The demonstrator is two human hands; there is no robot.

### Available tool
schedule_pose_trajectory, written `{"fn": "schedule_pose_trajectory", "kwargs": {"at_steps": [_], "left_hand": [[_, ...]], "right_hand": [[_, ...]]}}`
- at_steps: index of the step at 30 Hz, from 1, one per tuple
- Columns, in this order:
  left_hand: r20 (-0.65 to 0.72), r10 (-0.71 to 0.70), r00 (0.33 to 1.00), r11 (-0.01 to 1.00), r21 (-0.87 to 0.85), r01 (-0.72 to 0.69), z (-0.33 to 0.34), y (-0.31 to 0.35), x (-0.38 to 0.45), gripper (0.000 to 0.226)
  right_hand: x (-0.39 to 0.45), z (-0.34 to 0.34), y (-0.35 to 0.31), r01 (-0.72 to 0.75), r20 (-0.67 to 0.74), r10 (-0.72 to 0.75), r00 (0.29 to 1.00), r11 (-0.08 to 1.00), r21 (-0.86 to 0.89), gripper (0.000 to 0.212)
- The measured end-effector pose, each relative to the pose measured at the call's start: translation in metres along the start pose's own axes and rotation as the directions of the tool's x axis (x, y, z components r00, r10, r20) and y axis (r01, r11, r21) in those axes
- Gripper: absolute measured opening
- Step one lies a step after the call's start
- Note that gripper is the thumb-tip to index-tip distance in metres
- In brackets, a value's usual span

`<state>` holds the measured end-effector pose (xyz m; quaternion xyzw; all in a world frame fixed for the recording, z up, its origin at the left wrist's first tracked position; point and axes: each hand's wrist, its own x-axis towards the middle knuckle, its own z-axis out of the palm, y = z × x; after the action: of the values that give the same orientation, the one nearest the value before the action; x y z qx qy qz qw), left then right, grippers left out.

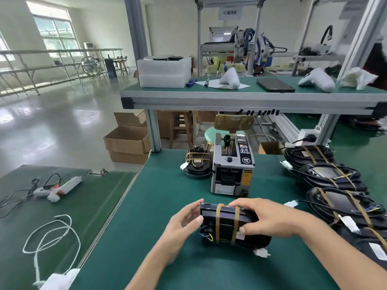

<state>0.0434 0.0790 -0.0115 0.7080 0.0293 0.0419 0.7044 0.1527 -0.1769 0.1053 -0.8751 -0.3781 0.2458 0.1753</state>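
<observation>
Low in view, the right hand (270, 218) grips the black, cable-wrapped module bound with two tan tape bands (225, 226), fingers over its top and thumb at the front. The blurred left hand (184, 223) cups its left end with loose fingers. The module sits between them on the green bench mat (159, 206). The taping looks finished, so next it probably needs a firm two-handed lift towards the stacked black bundles (330, 174) on the right
</observation>
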Motion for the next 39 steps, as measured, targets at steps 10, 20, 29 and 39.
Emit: {"fn": "schedule_pose_trajectory", "kwargs": {"at_steps": [10,20,29,39], "left_hand": [[0.081,0.072,0.994,0.978,-0.201,-0.055,-0.001,-0.044,0.023,0.058],[0.149,0.097,0.984,0.95,-0.307,-0.047,-0.001,-0.047,0.027,0.058],[0.161,0.108,0.981,0.938,-0.343,-0.047,0.003,-0.038,0.021,0.058],[0.137,0.091,0.986,0.948,-0.315,-0.043,0.003,-0.039,0.02,0.06]], "right_hand": [[0.017,-0.001,0.002,0.013,0.09,-0.021,0.996,0.996,0.094,0.06],[0.052,-0.012,0.0,-0.066,-0.361,0.305,0.881,0.836,0.545,0.016],[0.12,0.003,-0.003,-0.064,-0.27,0.786,0.556,0.364,0.929,0.011],[0.137,0.001,-0.014,0.105,-0.103,0.883,0.457,0.061,0.993,0.007]]}}
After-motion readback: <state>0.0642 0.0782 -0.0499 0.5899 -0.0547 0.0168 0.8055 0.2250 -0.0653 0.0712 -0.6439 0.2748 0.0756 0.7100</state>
